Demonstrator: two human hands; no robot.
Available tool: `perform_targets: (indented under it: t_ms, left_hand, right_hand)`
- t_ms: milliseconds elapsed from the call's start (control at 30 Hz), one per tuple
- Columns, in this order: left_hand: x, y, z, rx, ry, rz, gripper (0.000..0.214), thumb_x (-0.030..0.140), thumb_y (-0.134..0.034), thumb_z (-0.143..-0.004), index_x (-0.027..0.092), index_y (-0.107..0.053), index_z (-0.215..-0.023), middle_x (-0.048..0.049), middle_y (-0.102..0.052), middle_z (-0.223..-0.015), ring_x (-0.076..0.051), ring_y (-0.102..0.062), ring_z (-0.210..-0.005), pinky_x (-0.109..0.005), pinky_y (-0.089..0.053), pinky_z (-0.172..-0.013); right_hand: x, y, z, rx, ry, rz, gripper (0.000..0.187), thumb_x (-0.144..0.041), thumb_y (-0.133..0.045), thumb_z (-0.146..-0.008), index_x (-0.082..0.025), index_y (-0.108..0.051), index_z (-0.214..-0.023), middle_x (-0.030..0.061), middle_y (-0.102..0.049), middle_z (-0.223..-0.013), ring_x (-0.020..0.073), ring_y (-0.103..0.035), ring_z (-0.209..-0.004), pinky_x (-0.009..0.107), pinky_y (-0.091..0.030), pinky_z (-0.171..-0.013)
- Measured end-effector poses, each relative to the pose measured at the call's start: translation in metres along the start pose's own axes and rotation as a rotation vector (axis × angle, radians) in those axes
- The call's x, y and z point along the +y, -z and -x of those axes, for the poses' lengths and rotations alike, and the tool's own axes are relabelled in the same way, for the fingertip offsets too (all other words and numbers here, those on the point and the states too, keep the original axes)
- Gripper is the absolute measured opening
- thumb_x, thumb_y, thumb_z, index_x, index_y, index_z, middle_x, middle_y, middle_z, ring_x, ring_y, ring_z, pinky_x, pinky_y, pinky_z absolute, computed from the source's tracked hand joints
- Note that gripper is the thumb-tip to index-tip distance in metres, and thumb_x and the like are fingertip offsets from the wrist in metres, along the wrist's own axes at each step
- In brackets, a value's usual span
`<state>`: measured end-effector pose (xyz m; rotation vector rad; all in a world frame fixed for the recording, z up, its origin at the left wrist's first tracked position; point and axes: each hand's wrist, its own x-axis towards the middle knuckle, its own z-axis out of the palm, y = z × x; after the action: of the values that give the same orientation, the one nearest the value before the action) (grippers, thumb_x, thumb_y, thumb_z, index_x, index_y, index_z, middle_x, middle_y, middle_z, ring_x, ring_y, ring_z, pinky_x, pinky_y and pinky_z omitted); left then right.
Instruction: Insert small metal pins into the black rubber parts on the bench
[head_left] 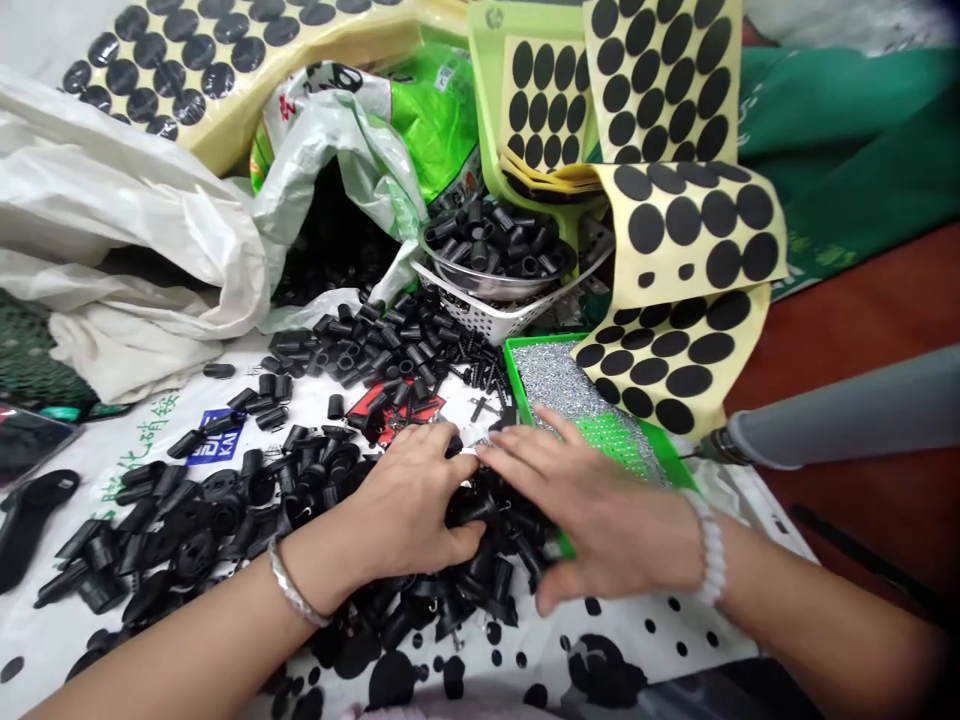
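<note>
My left hand (405, 500) rests on a heap of small black plastic parts (225, 510), its fingers curled and pinched round something I cannot make out. A silver bangle circles that wrist. My right hand (592, 500) lies beside it with fingers stretched out flat, their tips meeting the left hand's fingertips. It covers the near corner of a green tray (517, 360) filled with tiny silvery pieces. A white bead bracelet sits on the right wrist.
Black tubular caps (390, 335) lie scattered behind the hands. A white basket (495, 315) holds a metal bowl of more caps. Yellow sheets of black round pads (675, 220) lean at the right and back. White plastic bags (135, 230) crowd the left.
</note>
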<state>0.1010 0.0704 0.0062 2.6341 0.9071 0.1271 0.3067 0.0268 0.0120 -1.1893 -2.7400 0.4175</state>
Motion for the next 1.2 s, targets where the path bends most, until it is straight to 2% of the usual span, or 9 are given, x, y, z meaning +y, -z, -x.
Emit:
perform_targets:
  t_ms: [67,133,333,533,667,800,1000,1100,1200]
  left_hand:
    - [0.000,0.001,-0.001,-0.002,-0.010,0.001,0.040,0.036,-0.061,-0.068,0.016,-0.061,-0.103,-0.0135,-0.050,-0.109,-0.030,-0.050,-0.100,-0.047,-0.042,-0.086]
    - [0.000,0.002,-0.002,-0.008,-0.014,0.005,0.038,0.035,-0.062,-0.068,0.017,-0.062,-0.102,-0.0130,-0.049,-0.111,-0.029,-0.050,-0.101,-0.047,-0.042,-0.087]
    - [-0.005,0.008,0.000,-0.036,-0.020,0.063,0.042,0.034,-0.058,-0.073,0.016,-0.055,-0.111,-0.0136,-0.049,-0.118,-0.028,-0.049,-0.106,-0.045,-0.042,-0.090]
    - [-0.010,0.011,0.016,0.132,-0.070,-0.033,0.082,0.054,-0.058,-0.072,0.011,-0.026,-0.134,-0.0199,-0.041,-0.131,-0.033,-0.039,-0.120,-0.053,-0.032,-0.099]
    - [0.002,0.012,0.028,0.343,-0.309,-0.082,0.043,0.034,-0.058,-0.079,0.014,-0.047,-0.115,-0.0142,-0.057,-0.112,-0.027,-0.051,-0.105,-0.049,-0.036,-0.097]
    - [0.019,-0.002,0.027,0.133,-0.574,-0.166,0.021,0.021,-0.051,-0.084,0.012,-0.058,-0.102,-0.0106,-0.064,-0.098,-0.022,-0.057,-0.096,-0.040,-0.041,-0.095]
    - [0.031,-0.026,0.012,0.010,-0.334,-0.438,0.058,0.050,-0.047,-0.083,0.001,-0.055,-0.114,-0.0232,-0.055,-0.119,-0.034,-0.046,-0.115,-0.048,-0.034,-0.097]
    - [0.028,-0.021,0.009,-0.018,-0.222,-0.483,0.071,0.061,-0.047,-0.077,0.002,-0.056,-0.116,-0.0230,-0.052,-0.123,-0.037,-0.044,-0.117,-0.049,-0.033,-0.098]
    - [0.023,-0.011,0.009,-0.017,-0.124,-0.504,0.075,0.065,-0.049,-0.073,0.004,-0.057,-0.116,-0.0230,-0.049,-0.126,-0.040,-0.042,-0.117,-0.052,-0.032,-0.097]
  right_hand:
    - [-0.010,-0.010,0.006,-0.037,-0.033,0.122,0.113,-0.064,-0.068,-0.052,-0.004,-0.025,-0.137,0.0243,-0.039,-0.132,0.0371,-0.033,-0.121,0.055,-0.014,-0.103]
    - [-0.017,-0.019,0.009,-0.067,-0.079,0.182,0.114,-0.059,-0.072,-0.050,-0.001,-0.026,-0.136,0.0253,-0.041,-0.130,0.0378,-0.035,-0.118,0.052,-0.016,-0.103]
    - [-0.019,-0.023,0.001,-0.028,-0.182,0.171,0.080,-0.034,-0.068,-0.065,-0.005,-0.035,-0.131,0.0155,-0.055,-0.106,0.0298,-0.047,-0.094,0.045,-0.030,-0.089]
    - [-0.021,-0.017,-0.021,0.008,-0.246,0.110,0.054,-0.031,-0.058,-0.073,-0.005,-0.045,-0.119,0.0128,-0.057,-0.094,0.0254,-0.048,-0.085,0.037,-0.033,-0.077]
    - [-0.017,-0.008,-0.042,-0.007,-0.289,0.039,0.045,-0.024,-0.059,-0.070,-0.009,-0.047,-0.110,0.0114,-0.059,-0.093,0.0237,-0.050,-0.085,0.033,-0.033,-0.073]
    - [-0.007,0.003,-0.063,-0.066,-0.322,-0.064,0.040,-0.029,-0.062,-0.070,-0.012,-0.049,-0.104,0.0094,-0.061,-0.089,0.0205,-0.055,-0.077,0.028,-0.035,-0.062]
    - [0.005,0.020,-0.092,-0.191,-0.320,-0.231,0.060,-0.052,-0.063,-0.068,-0.011,-0.050,-0.110,0.0059,-0.063,-0.087,0.0137,-0.056,-0.067,0.022,-0.039,-0.056]
    - [0.002,0.037,-0.098,-0.206,-0.291,-0.257,0.070,-0.068,-0.049,-0.070,-0.009,-0.051,-0.109,0.0065,-0.063,-0.084,0.0140,-0.055,-0.065,0.024,-0.040,-0.057]
    - [-0.003,0.054,-0.091,-0.154,-0.303,-0.188,0.060,-0.058,-0.039,-0.082,-0.008,-0.048,-0.113,0.0088,-0.063,-0.085,0.0166,-0.056,-0.069,0.026,-0.040,-0.058]
